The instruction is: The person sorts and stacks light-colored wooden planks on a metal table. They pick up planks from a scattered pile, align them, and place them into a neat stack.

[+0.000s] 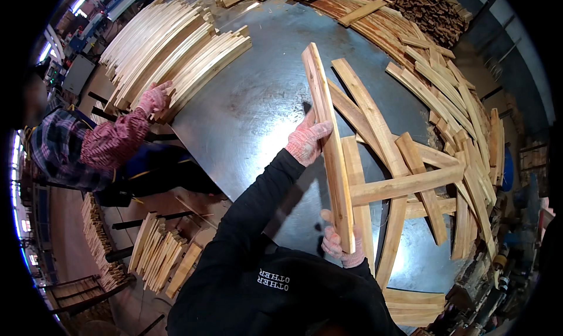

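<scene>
A board (335, 154) is held up over the worktop (252, 83).
The work seems only partly done: a neat stack (158, 54) is laid beyond the worktop's left edge, while crossed loose boards (404, 185) are left on its right side. The board is clamped mid-length by the left hand (308, 139), arm outstretched; its near end is apparently gripped by the partly hidden right hand (337, 245).

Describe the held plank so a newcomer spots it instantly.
Start from the grey metal table. Over it, the left hand and, lower in view, the right hand grip a long wooden plank. Unlike the loose boards to its right, it is held up.
</scene>
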Demonstrator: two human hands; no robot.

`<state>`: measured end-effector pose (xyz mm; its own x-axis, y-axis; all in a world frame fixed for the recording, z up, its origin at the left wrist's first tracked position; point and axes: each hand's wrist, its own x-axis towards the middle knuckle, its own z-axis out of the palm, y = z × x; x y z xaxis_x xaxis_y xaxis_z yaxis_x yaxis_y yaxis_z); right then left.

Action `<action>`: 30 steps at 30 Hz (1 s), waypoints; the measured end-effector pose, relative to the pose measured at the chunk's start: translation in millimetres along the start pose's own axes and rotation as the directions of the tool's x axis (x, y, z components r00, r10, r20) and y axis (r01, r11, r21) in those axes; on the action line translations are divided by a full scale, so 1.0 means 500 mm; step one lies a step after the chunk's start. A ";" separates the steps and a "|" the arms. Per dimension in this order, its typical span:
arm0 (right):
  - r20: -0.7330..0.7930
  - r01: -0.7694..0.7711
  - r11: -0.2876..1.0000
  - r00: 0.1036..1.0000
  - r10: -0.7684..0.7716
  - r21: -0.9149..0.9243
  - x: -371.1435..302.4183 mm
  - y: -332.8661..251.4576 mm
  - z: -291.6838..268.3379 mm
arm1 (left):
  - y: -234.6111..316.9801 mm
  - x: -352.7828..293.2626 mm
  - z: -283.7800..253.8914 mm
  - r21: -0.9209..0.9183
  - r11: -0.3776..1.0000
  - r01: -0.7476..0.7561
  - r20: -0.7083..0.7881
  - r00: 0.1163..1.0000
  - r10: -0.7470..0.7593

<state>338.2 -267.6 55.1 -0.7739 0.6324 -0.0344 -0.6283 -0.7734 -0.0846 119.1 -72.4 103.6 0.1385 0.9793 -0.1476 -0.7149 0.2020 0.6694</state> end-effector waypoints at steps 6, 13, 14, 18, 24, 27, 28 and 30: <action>-0.251 -0.004 0.976 0.967 -0.052 -0.218 0.007 0.015 0.085 | -0.020 0.006 -0.030 0.074 0.996 -0.052 -0.104 0.993 0.060; -0.195 -0.059 0.982 0.980 0.024 -0.178 0.010 0.011 0.001 | -0.027 -0.070 -0.013 -0.002 0.995 0.097 -0.015 0.995 -0.097; -0.179 -0.035 0.995 0.984 0.018 -0.093 0.015 0.010 0.019 | -0.022 -0.094 0.008 0.009 0.994 0.107 -0.005 0.994 -0.107; -0.143 -0.034 0.991 0.990 0.015 -0.132 0.013 0.015 0.014 | -0.025 -0.112 0.010 0.089 0.994 0.068 0.023 0.997 -0.070; -0.152 -0.040 0.980 0.988 0.009 -0.196 -0.010 0.013 -0.002 | -0.009 -0.112 0.047 0.156 0.987 0.030 -0.020 0.999 -0.027; -0.220 -0.041 0.943 0.975 -0.034 -0.329 -0.021 0.013 0.009 | -0.001 -0.107 0.055 0.154 0.988 -0.014 -0.001 1.000 0.014; -0.263 -0.043 0.927 0.963 -0.062 -0.374 -0.022 0.015 0.025 | 0.001 -0.109 0.063 0.146 0.989 -0.017 -0.005 1.000 0.018; -0.351 -0.151 0.793 0.932 -0.084 -0.590 -0.030 0.005 0.031 | 0.001 -0.114 0.088 0.129 0.991 -0.019 -0.005 1.000 0.020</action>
<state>346.8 -279.6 71.1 -0.6409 0.6698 -0.3750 -0.3341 -0.6832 -0.6493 141.3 -127.5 144.4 0.1207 0.9830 -0.1382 -0.6228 0.1834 0.7606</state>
